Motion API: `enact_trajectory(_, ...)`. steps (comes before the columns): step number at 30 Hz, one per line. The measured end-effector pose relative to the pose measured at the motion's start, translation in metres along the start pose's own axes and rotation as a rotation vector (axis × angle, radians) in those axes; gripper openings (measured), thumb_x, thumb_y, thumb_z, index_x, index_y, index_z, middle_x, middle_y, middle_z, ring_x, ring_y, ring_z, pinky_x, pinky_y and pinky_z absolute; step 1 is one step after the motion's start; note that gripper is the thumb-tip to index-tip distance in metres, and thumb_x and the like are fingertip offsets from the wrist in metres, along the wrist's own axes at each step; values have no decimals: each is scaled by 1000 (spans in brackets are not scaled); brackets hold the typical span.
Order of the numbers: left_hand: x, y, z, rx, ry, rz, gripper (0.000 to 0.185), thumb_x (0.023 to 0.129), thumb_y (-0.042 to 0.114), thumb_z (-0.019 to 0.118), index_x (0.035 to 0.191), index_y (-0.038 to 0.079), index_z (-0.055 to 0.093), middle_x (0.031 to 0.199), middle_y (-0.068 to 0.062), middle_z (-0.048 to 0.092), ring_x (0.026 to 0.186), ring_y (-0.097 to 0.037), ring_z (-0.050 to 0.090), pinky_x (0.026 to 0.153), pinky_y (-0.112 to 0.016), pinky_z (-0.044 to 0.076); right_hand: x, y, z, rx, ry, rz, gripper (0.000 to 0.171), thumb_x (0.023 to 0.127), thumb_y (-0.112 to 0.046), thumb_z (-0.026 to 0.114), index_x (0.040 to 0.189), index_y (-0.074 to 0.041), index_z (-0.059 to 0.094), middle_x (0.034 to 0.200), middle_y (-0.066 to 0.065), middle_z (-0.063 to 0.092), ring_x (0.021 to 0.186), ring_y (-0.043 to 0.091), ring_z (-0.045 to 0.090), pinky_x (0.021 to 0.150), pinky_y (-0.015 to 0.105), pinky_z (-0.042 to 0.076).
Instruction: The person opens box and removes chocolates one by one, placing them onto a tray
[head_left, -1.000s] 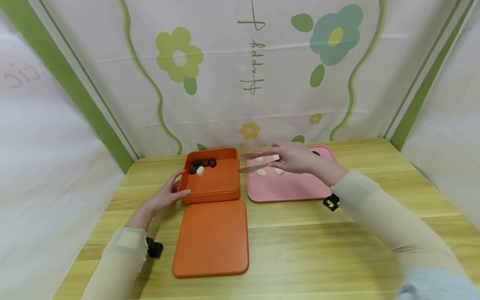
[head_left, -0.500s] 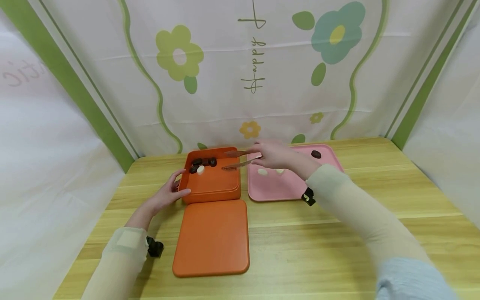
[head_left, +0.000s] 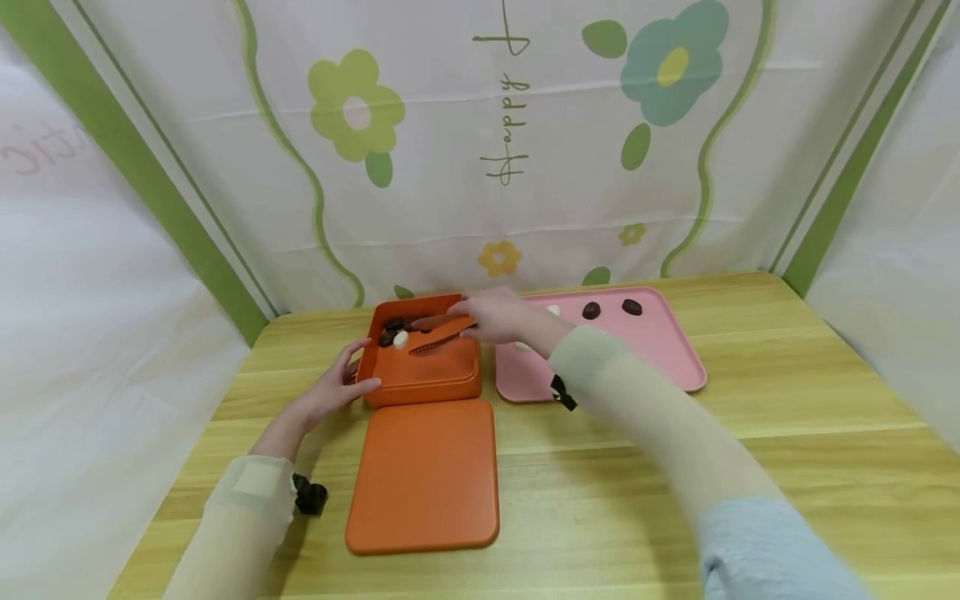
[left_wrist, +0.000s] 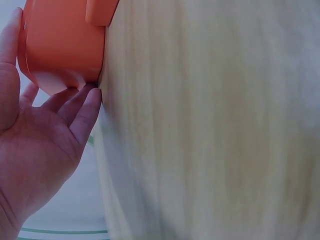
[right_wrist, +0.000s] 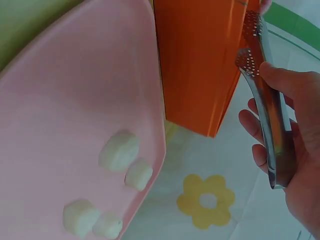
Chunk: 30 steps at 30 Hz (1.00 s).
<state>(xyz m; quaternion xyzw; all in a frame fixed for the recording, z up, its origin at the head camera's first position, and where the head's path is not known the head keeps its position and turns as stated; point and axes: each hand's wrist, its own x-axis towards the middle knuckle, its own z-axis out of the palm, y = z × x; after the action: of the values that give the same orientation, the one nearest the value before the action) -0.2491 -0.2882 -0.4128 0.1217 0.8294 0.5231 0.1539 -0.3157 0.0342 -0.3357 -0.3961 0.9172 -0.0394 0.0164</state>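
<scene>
My right hand (head_left: 495, 317) grips metal tongs (right_wrist: 272, 115) with perforated tips. The tongs' arms stand apart over the orange box (head_left: 427, 395); I see nothing pinched between them in the right wrist view. In the box lie several dark brown pieces (head_left: 387, 337), which look like chocolates, and one white piece (head_left: 401, 340). My left hand (head_left: 337, 390) rests against the box's left side, its thumb at the front corner and its fingers along the wall, as the left wrist view shows. The tongs partly cover the dark pieces.
Right of the box is a pink tray (head_left: 660, 358) with several white pieces (right_wrist: 119, 151) and two visible dark pieces (head_left: 592, 310); my right forearm hides part of it. An orange lid (head_left: 422, 477) lies in front of the box. A printed curtain (head_left: 450, 192) closes the back.
My right hand has carried the tongs leftward from between tray and box to over the box's inside. More of the tray shows now. My left hand has stayed on the box.
</scene>
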Motion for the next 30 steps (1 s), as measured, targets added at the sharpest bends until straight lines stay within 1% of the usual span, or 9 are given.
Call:
enact_trajectory(1, 0, 0, 0, 1, -1, 3, 77, 99, 20, 59, 156, 16, 6, 153, -30, 21, 140, -43, 23, 109, -58, 21, 3, -2, 1, 6, -9, 5, 47, 95, -32, 64, 140, -19, 55, 144, 12, 48, 129, 26, 48, 98, 41, 44)
enact_trajectory(2, 0, 0, 0, -1, -1, 5, 78, 99, 20, 59, 156, 15, 6, 153, -30, 21, 140, -43, 23, 109, -58, 21, 6, -4, 3, 14, -18, 7, 47, 95, -32, 64, 140, -19, 55, 143, 12, 49, 128, 27, 48, 98, 42, 44)
enact_trajectory(6, 0, 0, -1, -3, 3, 6, 78, 99, 20, 60, 156, 16, 6, 153, -31, 22, 140, -43, 24, 109, -58, 22, 16, -10, 9, 22, -37, 14, 47, 95, -31, 64, 140, -19, 54, 136, 10, 53, 116, 25, 55, 91, 41, 47)
enact_trajectory(8, 0, 0, -2, 0, 4, 4, 78, 99, 20, 60, 155, 15, 7, 153, -31, 22, 139, -43, 25, 109, -58, 22, 20, -12, 12, 16, -33, 16, 47, 96, -31, 64, 140, -20, 54, 134, 8, 53, 112, 24, 57, 89, 40, 48)
enact_trajectory(10, 0, -1, -2, 6, 4, 2, 78, 99, 21, 60, 155, 15, 6, 153, -31, 22, 139, -43, 25, 109, -58, 21, 24, -13, 14, 5, -24, 22, 46, 96, -31, 63, 140, -21, 55, 137, 8, 52, 115, 24, 56, 90, 40, 47)
enact_trajectory(16, 0, -1, -1, 18, 6, -3, 78, 98, 22, 61, 155, 17, 8, 153, -30, 22, 139, -44, 25, 109, -59, 20, 35, -15, 19, 1, -15, 38, 43, 96, -32, 63, 137, -22, 57, 132, 5, 55, 112, 22, 56, 92, 40, 46)
enact_trajectory(20, 1, -2, -1, 23, 6, -3, 78, 98, 23, 61, 155, 18, 8, 153, -30, 22, 139, -44, 24, 109, -59, 20, 41, -14, 24, -1, -31, 43, 43, 96, -32, 62, 137, -21, 57, 135, 6, 55, 118, 23, 54, 97, 41, 44)
enact_trajectory(24, 3, -1, -1, 20, 8, -1, 77, 98, 22, 61, 155, 18, 9, 153, -30, 21, 140, -43, 23, 109, -59, 21, 48, -11, 31, -11, -37, 49, 42, 97, -33, 60, 137, -21, 57, 134, 4, 56, 120, 22, 53, 98, 41, 43)
enact_trajectory(30, 2, -4, -2, 19, 8, 6, 77, 98, 23, 61, 155, 18, 10, 153, -29, 23, 139, -43, 26, 109, -58, 22, 55, -10, 34, 10, -59, 56, 41, 99, -33, 58, 138, -21, 56, 142, 3, 52, 137, 23, 38, 106, 40, 35)
